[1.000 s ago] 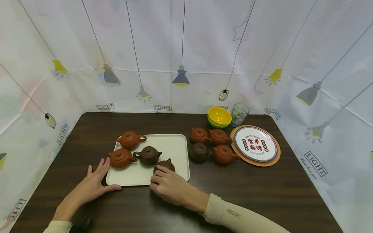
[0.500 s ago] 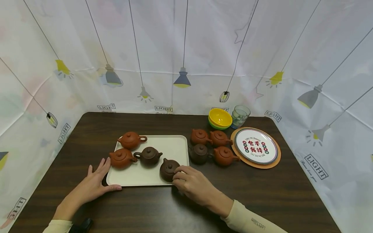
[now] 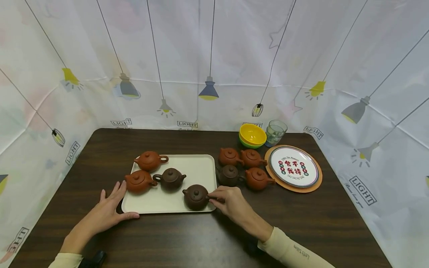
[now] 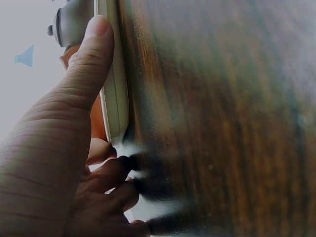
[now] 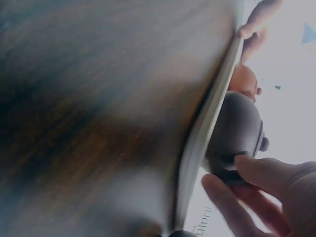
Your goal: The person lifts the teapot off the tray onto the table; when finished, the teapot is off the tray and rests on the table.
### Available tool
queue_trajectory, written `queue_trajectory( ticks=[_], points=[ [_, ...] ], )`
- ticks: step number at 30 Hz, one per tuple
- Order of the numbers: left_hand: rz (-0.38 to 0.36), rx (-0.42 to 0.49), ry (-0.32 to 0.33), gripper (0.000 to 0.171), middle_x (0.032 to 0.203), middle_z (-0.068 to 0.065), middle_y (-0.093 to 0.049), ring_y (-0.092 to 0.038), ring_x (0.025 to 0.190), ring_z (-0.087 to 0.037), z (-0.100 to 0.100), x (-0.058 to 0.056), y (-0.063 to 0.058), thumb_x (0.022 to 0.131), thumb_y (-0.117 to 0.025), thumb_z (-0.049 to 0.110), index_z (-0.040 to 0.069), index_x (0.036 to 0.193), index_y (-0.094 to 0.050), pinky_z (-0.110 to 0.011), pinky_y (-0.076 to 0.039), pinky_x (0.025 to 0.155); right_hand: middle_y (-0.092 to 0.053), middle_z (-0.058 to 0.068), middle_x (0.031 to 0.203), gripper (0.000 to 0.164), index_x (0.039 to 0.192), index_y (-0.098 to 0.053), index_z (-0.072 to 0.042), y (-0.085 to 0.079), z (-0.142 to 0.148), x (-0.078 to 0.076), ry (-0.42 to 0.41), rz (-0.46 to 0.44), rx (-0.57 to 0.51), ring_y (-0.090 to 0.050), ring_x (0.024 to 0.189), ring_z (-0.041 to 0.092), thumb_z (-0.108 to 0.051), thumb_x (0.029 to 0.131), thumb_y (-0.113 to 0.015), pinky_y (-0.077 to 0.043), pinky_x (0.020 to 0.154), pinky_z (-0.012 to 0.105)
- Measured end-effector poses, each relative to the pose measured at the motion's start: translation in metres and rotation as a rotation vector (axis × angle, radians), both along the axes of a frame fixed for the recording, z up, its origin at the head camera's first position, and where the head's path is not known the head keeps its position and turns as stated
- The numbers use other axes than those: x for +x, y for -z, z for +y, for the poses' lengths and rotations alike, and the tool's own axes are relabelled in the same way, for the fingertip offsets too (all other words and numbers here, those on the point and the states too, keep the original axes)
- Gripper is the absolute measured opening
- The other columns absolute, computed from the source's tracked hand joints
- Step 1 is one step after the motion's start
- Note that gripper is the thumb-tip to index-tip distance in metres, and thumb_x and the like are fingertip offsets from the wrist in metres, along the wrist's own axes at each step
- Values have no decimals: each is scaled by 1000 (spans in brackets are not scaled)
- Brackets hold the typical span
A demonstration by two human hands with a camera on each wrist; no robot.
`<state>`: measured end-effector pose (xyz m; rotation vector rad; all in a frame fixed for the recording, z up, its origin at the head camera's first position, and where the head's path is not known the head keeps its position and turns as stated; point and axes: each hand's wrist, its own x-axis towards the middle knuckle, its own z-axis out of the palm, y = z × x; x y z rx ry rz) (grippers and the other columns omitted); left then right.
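A cream tray lies on the dark wooden table. At its front right stands a dark brown teapot, spout to the left and handle to the right. My right hand pinches that handle between thumb and fingers, seen close up on the teapot in the right wrist view. My left hand rests at the tray's front left corner, fingers spread along its left side and thumb against the front edge. Another dark teapot and two reddish-brown teapots, one front and one back, share the tray.
Right of the tray stand three reddish teapots and a dark one, close together. Behind them are a yellow bowl stacked in a green one and a clear glass. A printed plate lies at the right. A patterned curtain hangs behind.
My right hand has moved from over the front dark teapot to its right side, at the handle. The teapot has turned, its spout swinging round to the left. My left hand stays put.
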<state>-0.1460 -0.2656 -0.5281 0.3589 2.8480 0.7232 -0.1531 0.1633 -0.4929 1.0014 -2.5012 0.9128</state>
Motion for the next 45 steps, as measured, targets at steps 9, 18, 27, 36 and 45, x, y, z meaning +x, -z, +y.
queue_trajectory(
  ticks=[9,18,27,36,45],
  points=[
    [-15,26,3,129,174,-36,-16,-15,161,-58,2,-4,-4,85,-82,64,-7,169,-15,-84,-1,122,-82,6,95,22,101,-87,-2,-8,16,-5,-22,155,-46,-80,85,16,5,80,-91,-63,72,17],
    [3,6,9,131,173,-37,-18,-18,161,-58,1,-5,-10,84,-83,63,-7,169,-14,-83,-2,123,-82,4,93,27,98,-86,-4,-16,71,3,39,173,-1,-79,81,15,10,75,-91,-63,70,20],
    [9,7,12,130,172,-39,-19,-18,160,-59,-2,-3,-6,84,-84,62,-9,168,-14,-85,-3,122,-82,4,89,28,94,-86,-4,1,98,10,101,157,-5,-80,78,16,13,71,-91,-62,71,16],
    [-14,38,12,129,172,-38,-18,-16,160,-59,-1,0,0,85,-83,63,-9,168,-14,-85,-2,121,-83,4,89,26,92,-86,-4,11,101,7,109,174,6,-80,79,17,10,72,-93,-63,71,22],
    [-20,50,6,129,173,-37,-18,-15,161,-59,1,1,-2,85,-82,64,-9,168,-16,-85,-2,122,-81,5,89,26,95,-84,-3,7,101,8,56,185,11,-78,79,16,10,74,-91,-62,72,22]
  ],
)
